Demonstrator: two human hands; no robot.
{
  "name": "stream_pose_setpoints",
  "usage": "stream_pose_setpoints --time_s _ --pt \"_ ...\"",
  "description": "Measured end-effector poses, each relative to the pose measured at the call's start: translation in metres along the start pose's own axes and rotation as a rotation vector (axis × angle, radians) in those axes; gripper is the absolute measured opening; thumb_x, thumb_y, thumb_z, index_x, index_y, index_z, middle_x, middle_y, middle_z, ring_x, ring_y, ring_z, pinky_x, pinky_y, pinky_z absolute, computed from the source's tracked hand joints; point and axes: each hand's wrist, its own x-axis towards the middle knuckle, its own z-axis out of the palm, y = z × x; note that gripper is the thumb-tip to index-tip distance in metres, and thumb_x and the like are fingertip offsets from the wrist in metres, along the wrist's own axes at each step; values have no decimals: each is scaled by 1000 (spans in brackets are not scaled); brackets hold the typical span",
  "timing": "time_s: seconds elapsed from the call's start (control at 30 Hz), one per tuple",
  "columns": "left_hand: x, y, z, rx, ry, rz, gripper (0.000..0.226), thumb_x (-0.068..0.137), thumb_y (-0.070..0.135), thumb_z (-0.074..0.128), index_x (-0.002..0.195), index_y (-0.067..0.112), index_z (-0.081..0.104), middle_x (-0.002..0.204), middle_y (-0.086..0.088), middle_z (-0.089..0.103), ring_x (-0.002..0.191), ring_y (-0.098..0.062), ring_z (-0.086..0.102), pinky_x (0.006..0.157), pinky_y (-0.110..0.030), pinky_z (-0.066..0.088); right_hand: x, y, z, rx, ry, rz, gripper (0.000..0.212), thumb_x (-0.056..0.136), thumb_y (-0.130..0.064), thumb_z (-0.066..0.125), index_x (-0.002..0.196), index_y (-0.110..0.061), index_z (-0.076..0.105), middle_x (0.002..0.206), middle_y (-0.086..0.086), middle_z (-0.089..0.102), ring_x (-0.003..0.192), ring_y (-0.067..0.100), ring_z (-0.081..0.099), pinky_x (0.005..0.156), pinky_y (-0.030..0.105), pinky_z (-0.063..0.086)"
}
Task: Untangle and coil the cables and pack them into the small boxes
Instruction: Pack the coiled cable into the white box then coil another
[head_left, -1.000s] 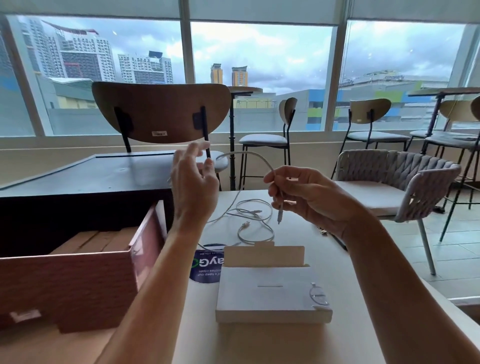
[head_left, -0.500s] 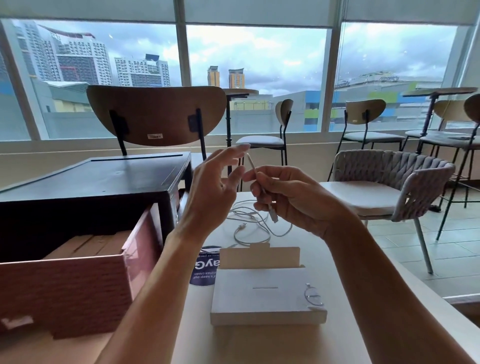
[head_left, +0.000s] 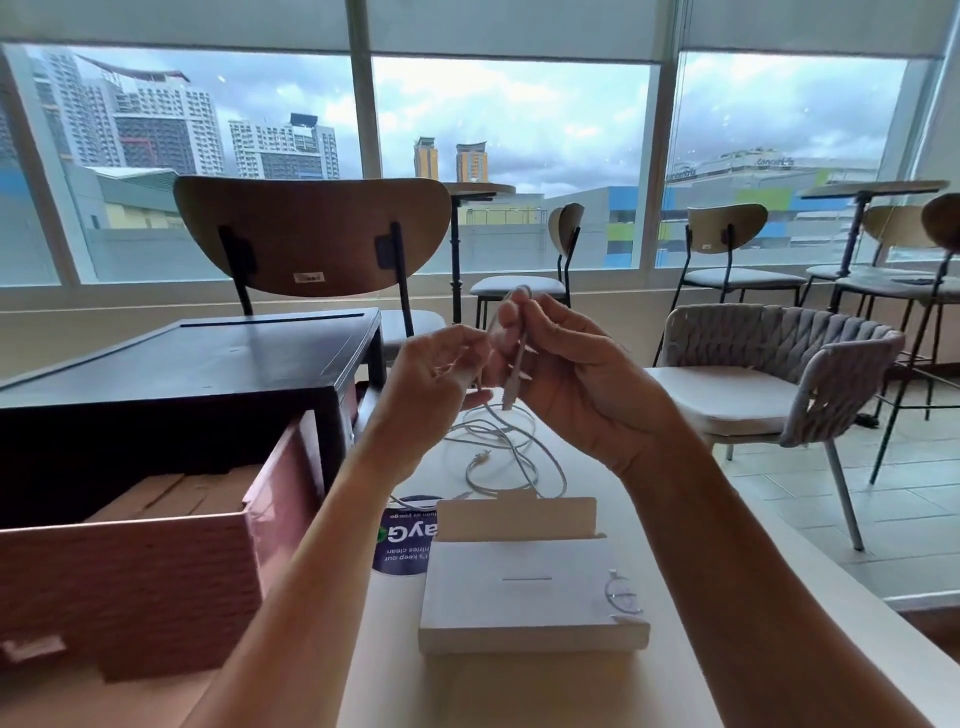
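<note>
I hold a thin white cable (head_left: 515, 364) up above the table, folded into a narrow loop between both hands. My right hand (head_left: 576, 374) pinches the loop, and a connector end hangs below its fingers. My left hand (head_left: 441, 379) grips the strand beside it, fingers curled. The rest of the cable trails down to a loose tangle of white cables (head_left: 511, 452) lying on the table. Nearer to me sits a small white box (head_left: 524, 592) with its beige flap standing up and a cable picture on its lid.
An open brown cardboard box (head_left: 130, 587) holding several flat brown boxes stands at the left, with a black box (head_left: 208, 374) behind it. A blue printed packet (head_left: 402, 540) lies between the boxes. Chairs (head_left: 769, 374) stand past the table's right and far edges.
My hands have come together: the left moved right and closed on the cable. The wide arc of cable between them has shrunk to a tight folded loop.
</note>
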Motion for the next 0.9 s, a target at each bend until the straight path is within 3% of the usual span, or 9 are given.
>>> stream_pose_setpoints --time_s 0.1,0.17,0.27,0.37,0.47,0.57,0.63,0.73,0.9 --pt "-1 0 -2 119 -91 -40 21 99 14 58 86 23 71 83 -11 70 81 -21 69 82 -44 61 4 -2 1 147 134 -103 16 94 -5 46 105 -1 58 96 9 71 81 15 67 84 31 56" --pt "-2 3 -2 203 -183 -70 21 99 14 58 92 29 71 77 -4 67 77 -15 66 81 -43 61 5 -4 -1 255 270 -169 18 87 0 51 100 2 62 93 12 72 76 17 69 83 28 56" --pt "-4 8 -3 367 -333 -144 19 99 14 58 112 22 69 84 -6 65 80 -15 65 75 -34 62 2 -10 -4 289 485 -234 17 81 4 54 95 2 64 83 12 70 68 17 68 73 23 57" --pt "-7 13 -4 402 -391 -179 20 99 16 59 117 17 68 92 -5 60 82 -15 62 68 -28 61 -2 -17 -12 307 664 -256 14 93 4 51 93 -1 64 78 9 70 70 16 67 69 22 57" --pt "-7 18 -1 468 -385 -140 18 99 21 59 112 18 71 93 -1 61 80 -14 63 67 -25 61 -4 -17 -21 284 835 -331 13 95 7 51 99 -1 61 83 12 68 78 18 68 79 26 57" --pt "-5 20 -1 595 -315 17 14 96 26 63 105 23 74 89 11 65 81 -2 63 73 -19 56 -5 -9 -24 -37 958 -339 14 94 7 55 102 0 64 90 12 67 92 22 67 94 33 54" --pt "-5 23 -1 651 -236 156 11 95 20 66 100 20 76 84 18 62 79 11 59 70 -5 44 -5 -4 -20 -297 921 -326 16 94 6 56 92 -5 67 91 10 67 100 23 66 101 35 50" --pt "-2 23 -3 656 -142 275 9 93 14 68 96 16 77 85 16 63 81 8 62 73 -8 48 -5 -2 -13 -567 780 -265 18 97 1 53 94 -8 68 96 11 73 103 24 70 99 33 52" --pt "-1 25 -1 649 -13 424 7 91 20 70 94 20 77 87 12 64 86 -1 61 76 -10 46 -8 2 -11 -959 592 -48 20 101 -8 49 96 -7 68 79 1 74 76 9 70 71 27 51"
